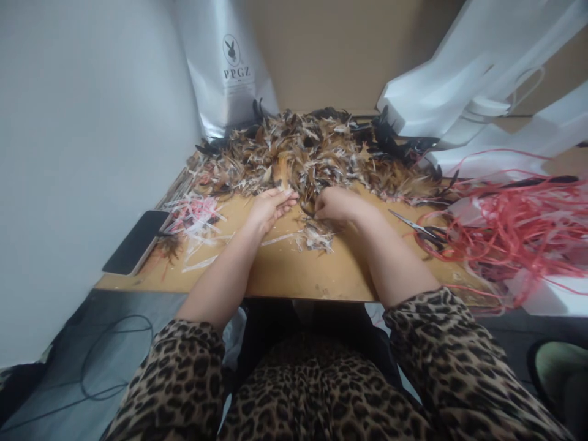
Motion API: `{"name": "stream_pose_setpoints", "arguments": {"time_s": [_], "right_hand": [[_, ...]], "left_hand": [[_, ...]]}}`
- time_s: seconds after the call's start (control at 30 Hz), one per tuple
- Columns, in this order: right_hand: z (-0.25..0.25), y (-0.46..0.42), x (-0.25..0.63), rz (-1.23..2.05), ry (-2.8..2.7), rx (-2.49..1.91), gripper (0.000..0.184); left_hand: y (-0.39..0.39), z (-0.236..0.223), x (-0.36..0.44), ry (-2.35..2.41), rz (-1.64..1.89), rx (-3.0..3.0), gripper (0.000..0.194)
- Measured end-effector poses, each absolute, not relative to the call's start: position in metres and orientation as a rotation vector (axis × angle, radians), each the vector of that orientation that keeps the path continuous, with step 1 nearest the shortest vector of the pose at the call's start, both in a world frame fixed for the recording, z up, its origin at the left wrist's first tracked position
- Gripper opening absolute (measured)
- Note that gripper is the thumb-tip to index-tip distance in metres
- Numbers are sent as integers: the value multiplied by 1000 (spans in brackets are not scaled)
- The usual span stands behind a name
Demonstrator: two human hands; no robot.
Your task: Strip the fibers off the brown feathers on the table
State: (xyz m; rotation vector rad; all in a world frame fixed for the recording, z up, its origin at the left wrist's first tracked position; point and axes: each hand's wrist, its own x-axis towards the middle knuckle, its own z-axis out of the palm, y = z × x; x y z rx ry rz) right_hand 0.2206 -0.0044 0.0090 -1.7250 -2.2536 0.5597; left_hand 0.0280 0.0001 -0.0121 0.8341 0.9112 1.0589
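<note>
Wooden bench [285, 278], feather pile [312, 153] at 12 o'clock. Left hand [269, 208] fingers apart, flat; right hand [335, 205] fingers pinched on feathers [315, 236]. Best pinch near quills.

Small craft or piecework station, home-style rather than industrial. Evidence: a plain wooden table [285, 275] set against a white wall [82, 153] at 9 o'clock and a cardboard panel [340, 49] at 12 o'clock. A heap of feathers [312, 153] covers the table's far half. Red string [519, 226] is bundled at 3 o'clock, with scissors [420, 229] beside it. White bags [482, 73] are stacked at 1 o'clock; a phone [135, 242] lies at 9 o'clock.
</note>
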Motion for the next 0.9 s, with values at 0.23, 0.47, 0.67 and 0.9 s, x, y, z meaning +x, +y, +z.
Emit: {"name": "stream_pose_setpoints", "arguments": {"time_s": [0.23,0.47,0.67,0.9], "right_hand": [[8,-2,214,893,-1874,-1562,15],[15,-1,209,1503,-1102,-1103,29],[12,-4,194,1630,-947,-1025,25],[5,-3,189,1545,-957,-1035,22]], "left_hand": [[1,-11,27,881,1044,773,2],[1,-12,26,839,990,746,3],[1,-16,27,817,924,772,3],[0,-16,27,813,888,815,7]]}}
